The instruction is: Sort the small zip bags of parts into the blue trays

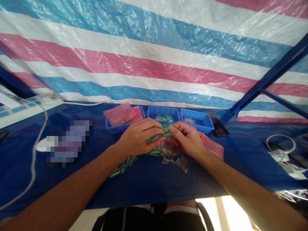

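1. While both hands work just in front of the middle blue bin [152, 112], the step in hand looks like handling one green plastic packet [168, 127], perhaps straightening or sorting it; its exact purpose cannot be told.

2. The packet is raised between the fingertips, at the near side of the middle blue bin. The right hand [186, 138] has a pinching grip on it, thumb against the bent forefinger.

3. The left hand [141, 136] curves in from the other side, its fingertips at the packet's edge; I cannot tell whether its grip is closed on the plastic or only steadying it.

4. Nearer the person than the middle blue bin, loose green packets [123, 168] lie on the surface [149, 187], partly under the left hand. Clear zip bags [183, 162] with brass-coloured pieces lie there too, toward the right, and red plastic bags [215, 146] extend from beneath the right hand.

5. Left of the middle blue bin, the left blue bin [115, 129] carries red zip bags [120, 114]. Right of it stands the right blue bin [201, 124], with a clear packet inside.

6. The next move, as I judge it, calls for a light, sure pinch and fingertips clear of neighbouring packets, since thin, slippery plastic could slide or drag others along.
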`<state>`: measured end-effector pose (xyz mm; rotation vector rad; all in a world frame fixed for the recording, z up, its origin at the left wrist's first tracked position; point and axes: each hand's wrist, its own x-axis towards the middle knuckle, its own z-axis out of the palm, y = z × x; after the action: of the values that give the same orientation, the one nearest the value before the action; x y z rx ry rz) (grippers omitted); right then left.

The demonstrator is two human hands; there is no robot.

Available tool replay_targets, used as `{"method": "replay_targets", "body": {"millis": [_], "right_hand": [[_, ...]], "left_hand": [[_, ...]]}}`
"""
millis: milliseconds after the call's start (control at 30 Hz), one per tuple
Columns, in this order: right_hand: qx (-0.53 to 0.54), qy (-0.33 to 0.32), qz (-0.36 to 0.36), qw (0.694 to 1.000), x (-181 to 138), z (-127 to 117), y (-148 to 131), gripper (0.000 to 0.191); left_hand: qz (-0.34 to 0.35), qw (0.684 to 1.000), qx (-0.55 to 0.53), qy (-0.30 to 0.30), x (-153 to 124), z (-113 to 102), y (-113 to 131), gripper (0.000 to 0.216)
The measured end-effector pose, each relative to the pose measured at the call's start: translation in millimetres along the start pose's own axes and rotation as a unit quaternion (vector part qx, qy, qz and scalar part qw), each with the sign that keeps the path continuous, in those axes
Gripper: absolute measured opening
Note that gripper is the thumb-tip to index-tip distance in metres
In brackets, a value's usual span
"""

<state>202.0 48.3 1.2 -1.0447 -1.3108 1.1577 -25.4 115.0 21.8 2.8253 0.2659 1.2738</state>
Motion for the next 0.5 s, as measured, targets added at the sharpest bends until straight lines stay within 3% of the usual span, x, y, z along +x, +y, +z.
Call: {"method": "replay_targets", "body": {"millis": [500], "right_hand": [[-0.009,0.011,0.007,1.000,-1.0,2.7,-1.9,0.039]], "left_hand": [[-0.001,1.000,-0.001,-0.006,0.2,0.0,0.8,0.016]]}}
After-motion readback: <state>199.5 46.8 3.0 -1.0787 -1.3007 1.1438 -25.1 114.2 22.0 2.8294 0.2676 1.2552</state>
